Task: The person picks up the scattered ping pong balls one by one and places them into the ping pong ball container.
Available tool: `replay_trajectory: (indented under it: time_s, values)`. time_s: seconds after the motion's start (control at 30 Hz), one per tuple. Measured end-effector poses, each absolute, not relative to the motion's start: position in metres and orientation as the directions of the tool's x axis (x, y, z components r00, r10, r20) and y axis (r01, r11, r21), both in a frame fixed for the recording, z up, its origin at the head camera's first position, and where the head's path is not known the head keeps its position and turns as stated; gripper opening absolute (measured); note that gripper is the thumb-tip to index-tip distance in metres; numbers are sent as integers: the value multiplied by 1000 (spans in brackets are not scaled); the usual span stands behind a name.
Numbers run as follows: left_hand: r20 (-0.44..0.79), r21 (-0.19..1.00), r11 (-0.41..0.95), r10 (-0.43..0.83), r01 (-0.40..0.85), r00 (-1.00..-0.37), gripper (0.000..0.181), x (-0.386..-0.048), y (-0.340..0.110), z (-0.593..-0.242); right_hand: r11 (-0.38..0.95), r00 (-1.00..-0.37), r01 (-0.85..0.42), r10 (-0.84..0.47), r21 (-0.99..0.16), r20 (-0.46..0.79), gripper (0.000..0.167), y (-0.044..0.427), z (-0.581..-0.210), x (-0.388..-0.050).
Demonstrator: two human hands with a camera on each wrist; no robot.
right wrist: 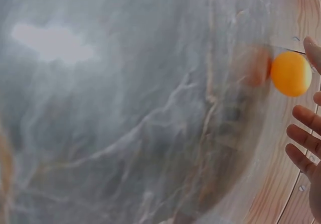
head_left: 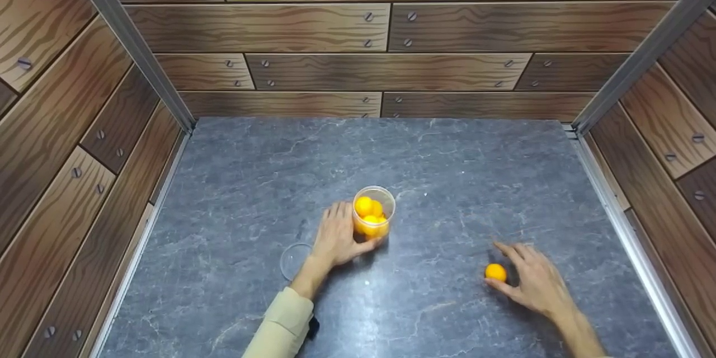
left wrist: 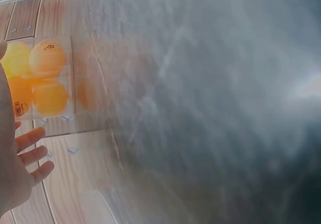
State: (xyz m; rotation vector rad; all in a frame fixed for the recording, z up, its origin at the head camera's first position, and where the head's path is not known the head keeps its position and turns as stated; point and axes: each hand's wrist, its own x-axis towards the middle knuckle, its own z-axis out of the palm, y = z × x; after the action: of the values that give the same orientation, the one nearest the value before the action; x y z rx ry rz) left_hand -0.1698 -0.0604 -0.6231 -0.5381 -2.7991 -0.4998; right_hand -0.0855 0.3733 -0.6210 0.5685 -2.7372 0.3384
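A clear plastic cup point(head_left: 374, 193) holding several orange table tennis balls point(head_left: 370, 217) stands near the middle of the table. My left hand point(head_left: 339, 238) holds it from the left, thumb along the near side. In the left wrist view, balls point(left wrist: 47, 59) show through the cup wall, beside spread fingers point(left wrist: 33, 155). To the right, a single orange table tennis ball point(head_left: 495, 273) rests on the table, between the thumb and fingers of my right hand point(head_left: 531, 279). The right wrist view has that ball point(right wrist: 291, 74) apart from the spread fingers point(right wrist: 305, 139).
A clear round lid point(head_left: 290, 262) lies left of my left forearm, which partly covers it. The grey marbled table point(head_left: 436, 168) is bounded by wood-patterned walls point(head_left: 313, 28) at the back and both sides, with metal rails point(head_left: 621, 207) along the edges.
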Motion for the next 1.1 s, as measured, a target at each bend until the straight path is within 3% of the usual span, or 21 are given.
replay_trajectory:
  time_s: [0.47,1.1]
  values:
    - [310,290,871,306,396,-900,91,-170,-61,-624,885,-863,-431,-347,-178,367,65,371,-630,-83]
    - [277,291,875,309,386,-910,94,-170,-61,-624,878,-851,-444,-350,-180,392,52,372,-636,-80]
